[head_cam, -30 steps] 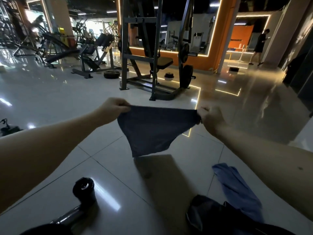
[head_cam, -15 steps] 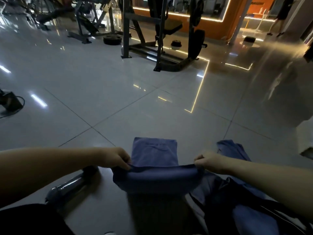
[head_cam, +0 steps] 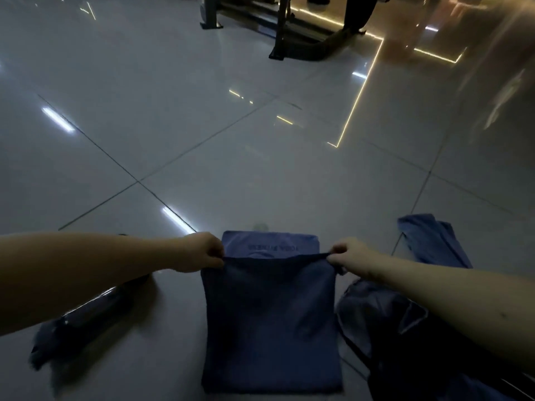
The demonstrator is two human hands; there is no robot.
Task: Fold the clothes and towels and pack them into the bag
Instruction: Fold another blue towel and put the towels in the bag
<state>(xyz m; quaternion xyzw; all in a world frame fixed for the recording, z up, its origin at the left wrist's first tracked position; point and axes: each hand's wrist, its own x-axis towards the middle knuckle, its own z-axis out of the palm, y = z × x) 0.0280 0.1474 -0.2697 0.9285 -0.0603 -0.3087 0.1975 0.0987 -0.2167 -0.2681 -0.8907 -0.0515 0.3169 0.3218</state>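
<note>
A dark blue towel lies on the tiled floor in front of me, doubled over so that its far layer with printed lettering shows beyond the upper edge. My left hand pinches the left corner of that upper edge. My right hand pinches the right corner. The edge is pulled taut between them. A dark bag sits at the lower right, partly under my right forearm. A second, lighter blue cloth lies crumpled on the floor beyond my right arm.
A dark cylindrical bottle or roll lies on the floor under my left forearm. The base of a weight rack stands far ahead. A glowing light strip runs across the glossy tiles.
The towel came down from being held up in the air onto the floor and now lies doubled over. My view tilted downward. Both hands kept their hold on its corners.
</note>
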